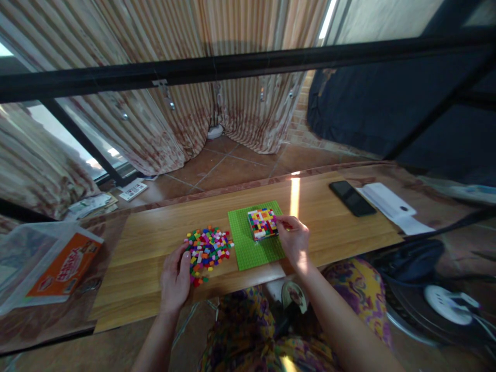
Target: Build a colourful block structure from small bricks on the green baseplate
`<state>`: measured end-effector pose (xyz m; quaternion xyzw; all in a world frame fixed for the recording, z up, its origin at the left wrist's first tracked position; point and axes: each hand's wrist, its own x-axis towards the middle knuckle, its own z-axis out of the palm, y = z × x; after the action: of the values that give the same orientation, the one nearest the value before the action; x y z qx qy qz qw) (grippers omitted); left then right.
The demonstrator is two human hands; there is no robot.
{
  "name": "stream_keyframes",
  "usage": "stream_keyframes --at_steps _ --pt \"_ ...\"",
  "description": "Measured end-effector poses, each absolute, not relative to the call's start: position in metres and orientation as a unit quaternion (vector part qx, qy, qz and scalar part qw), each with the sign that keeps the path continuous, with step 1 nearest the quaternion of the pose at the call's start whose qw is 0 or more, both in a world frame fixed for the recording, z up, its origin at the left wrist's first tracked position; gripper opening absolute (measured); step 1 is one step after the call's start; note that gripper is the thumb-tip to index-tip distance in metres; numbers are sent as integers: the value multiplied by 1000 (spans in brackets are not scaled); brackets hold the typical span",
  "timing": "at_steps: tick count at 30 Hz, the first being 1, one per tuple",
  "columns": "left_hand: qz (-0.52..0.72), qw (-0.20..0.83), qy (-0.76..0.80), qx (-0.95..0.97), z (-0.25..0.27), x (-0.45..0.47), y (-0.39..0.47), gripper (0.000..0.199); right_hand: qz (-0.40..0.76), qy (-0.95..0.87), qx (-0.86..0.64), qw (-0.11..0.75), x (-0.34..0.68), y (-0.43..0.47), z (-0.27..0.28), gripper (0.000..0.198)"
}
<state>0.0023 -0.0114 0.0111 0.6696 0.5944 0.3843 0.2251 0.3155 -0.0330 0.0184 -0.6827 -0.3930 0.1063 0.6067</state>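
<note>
Fingers (285, 221) at brick stack's (261, 226) edge

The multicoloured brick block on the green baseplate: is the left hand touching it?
No, the left hand is at the pile of loose multicoloured bricks, apart from the block.

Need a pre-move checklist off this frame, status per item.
1. Green baseplate lying flat on the wooden tabletop: ok.
2. Block build within the baseplate's edges: ok.
3. Right hand at the build: ok, fingertips at its right side.
4. Brick between the right fingertips: cannot tell, too small and partly hidden.
5. Left hand at the loose bricks: ok, at the pile's left edge.
6. Phone clear of both hands: ok, off to the right.
</note>
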Motion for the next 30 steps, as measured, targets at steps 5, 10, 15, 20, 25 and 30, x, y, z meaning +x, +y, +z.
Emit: stream_keyframes --at_steps 5,10,15,20,25,30 --pt "381 223 601 666 11 3 -11 47 83 -428 -700 566 316 -36 18 14" --pt "384 219 602 665 9 4 -11 46 96 -456 -674 573 318 -37 21 14" --pt "381 213 601 670 10 4 -11 44 189 -373 -666 618 317 -36 27 23" --pt "387 215 596 670 11 6 -11 42 258 -300 -642 656 322 -27 31 33" --pt "389 211 593 672 11 6 -11 43 312 -272 -630 657 329 -14 27 41" --pt "389 201 598 671 10 7 -12 44 331 -275 -648 628 327 -10 22 44"
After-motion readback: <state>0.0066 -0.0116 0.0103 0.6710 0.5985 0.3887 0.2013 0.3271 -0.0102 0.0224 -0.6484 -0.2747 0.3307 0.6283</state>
